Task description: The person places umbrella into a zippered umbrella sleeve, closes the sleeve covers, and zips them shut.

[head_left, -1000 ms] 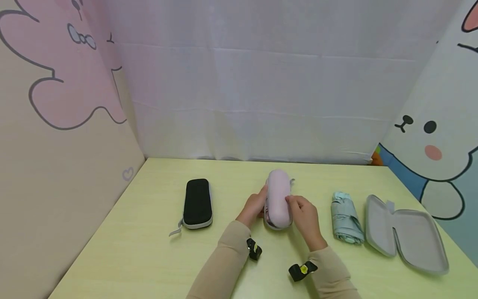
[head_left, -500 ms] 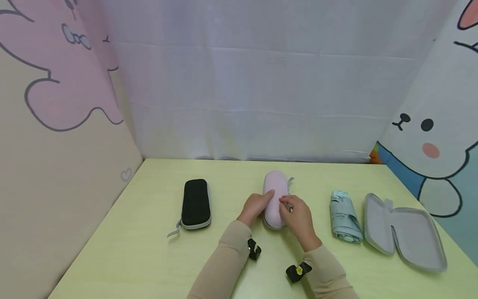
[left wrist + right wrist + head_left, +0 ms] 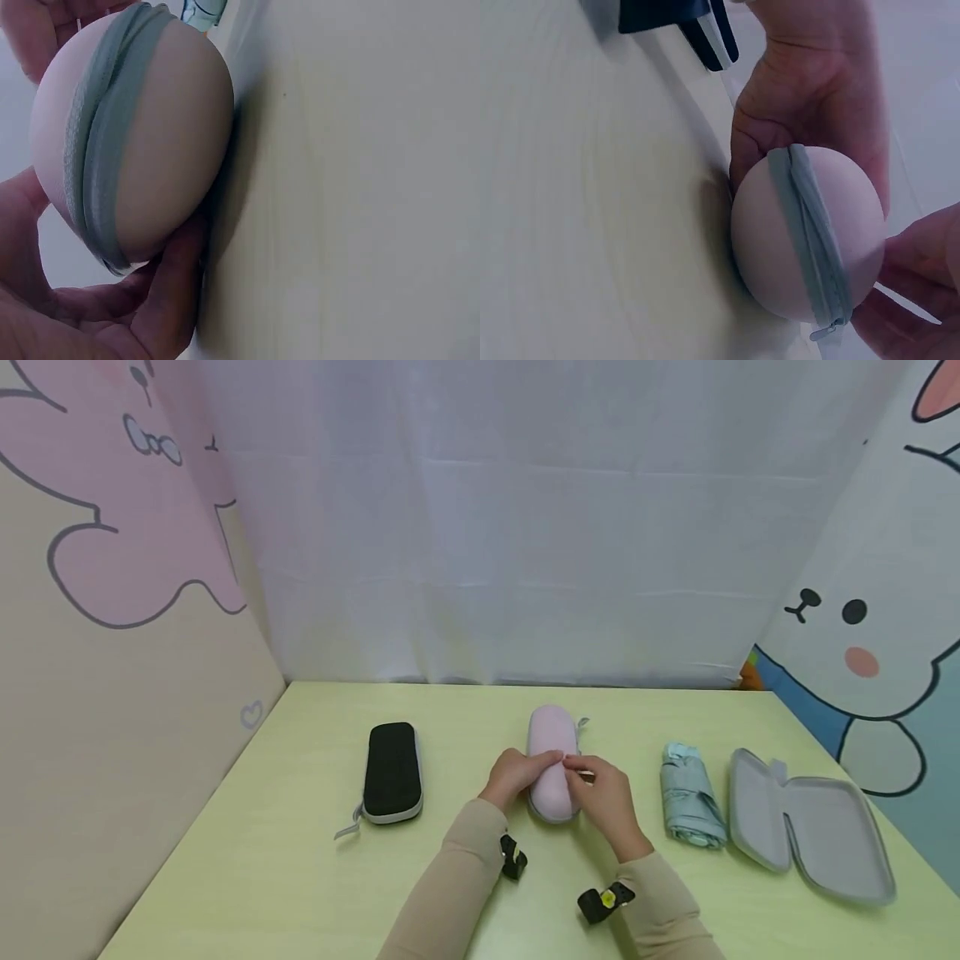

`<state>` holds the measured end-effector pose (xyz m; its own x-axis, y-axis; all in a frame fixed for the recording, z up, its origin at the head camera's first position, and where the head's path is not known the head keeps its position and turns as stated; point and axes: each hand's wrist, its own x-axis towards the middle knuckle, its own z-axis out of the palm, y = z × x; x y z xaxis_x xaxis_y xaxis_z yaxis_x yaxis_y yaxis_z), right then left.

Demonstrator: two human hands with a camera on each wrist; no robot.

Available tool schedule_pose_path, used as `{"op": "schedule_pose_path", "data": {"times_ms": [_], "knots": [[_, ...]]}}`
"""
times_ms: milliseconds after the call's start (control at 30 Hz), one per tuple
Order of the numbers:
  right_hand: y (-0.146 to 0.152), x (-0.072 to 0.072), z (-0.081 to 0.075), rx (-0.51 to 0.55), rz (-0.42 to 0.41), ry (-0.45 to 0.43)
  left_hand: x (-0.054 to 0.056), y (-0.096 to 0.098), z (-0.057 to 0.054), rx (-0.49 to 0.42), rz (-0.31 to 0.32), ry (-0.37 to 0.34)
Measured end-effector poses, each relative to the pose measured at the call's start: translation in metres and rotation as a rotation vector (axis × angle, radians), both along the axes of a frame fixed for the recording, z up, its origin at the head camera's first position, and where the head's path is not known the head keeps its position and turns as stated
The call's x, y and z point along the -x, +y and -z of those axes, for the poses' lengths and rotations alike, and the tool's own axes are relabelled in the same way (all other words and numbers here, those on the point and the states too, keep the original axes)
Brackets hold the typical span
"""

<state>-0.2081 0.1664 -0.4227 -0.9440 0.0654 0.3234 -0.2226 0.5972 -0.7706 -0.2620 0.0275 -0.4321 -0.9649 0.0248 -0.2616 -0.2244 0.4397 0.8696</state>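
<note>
A pale pink hard glasses case [image 3: 552, 797] with a grey-green zip band lies on the table. My left hand [image 3: 516, 777] grips it from the left, thumb across the top and fingers low against its side, as the left wrist view shows. My right hand [image 3: 606, 793] comes from the right with bent fingers, its fingertips touching the top of the case beside the left thumb. Whether they pinch anything there is hidden. In the right wrist view, the zip [image 3: 814, 232] runs shut round the visible end, and its small metal pull [image 3: 826, 331] hangs at the upper edge.
A black zip case [image 3: 393, 771] with a grey strap lies to the left. On the right are a rolled light-blue cloth bundle [image 3: 692, 797] and an opened grey hard case [image 3: 836, 835]. A white curtain [image 3: 487, 568] hangs behind the table.
My left thumb has moved from the case's left side onto its top. My right fingertips have shifted left from the right edge onto the top. The case has tilted slightly.
</note>
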Motion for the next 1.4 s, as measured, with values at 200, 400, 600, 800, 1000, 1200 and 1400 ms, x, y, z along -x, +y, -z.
{"op": "schedule_pose_path", "data": {"times_ms": [200, 400, 600, 800, 1000, 1200, 1400], "knots": [[0.012, 0.005, 0.002, 0.075, 0.124, -0.119, 0.001, -0.001, 0.007, -0.163, -0.05, -0.087], [0.027, 0.011, 0.002, 0.14, 0.183, -0.116, 0.0, -0.004, 0.001, -0.398, -0.056, -0.146], [0.031, 0.018, -0.001, 0.159, 0.138, -0.169, -0.002, -0.008, -0.004, -0.525, -0.072, -0.176], [0.032, 0.029, -0.002, 0.114, 0.099, -0.156, -0.003, -0.009, -0.007, -0.57, -0.065, -0.182], [0.031, 0.038, -0.001, 0.198, 0.041, -0.195, -0.004, -0.008, -0.006, -0.574, -0.052, -0.159], [0.028, 0.041, 0.001, 0.289, -0.013, -0.269, -0.005, -0.006, -0.003, -0.574, -0.045, -0.143], [0.027, 0.041, 0.001, 0.329, 0.041, -0.245, -0.005, -0.006, -0.004, -0.564, -0.032, -0.114]]}}
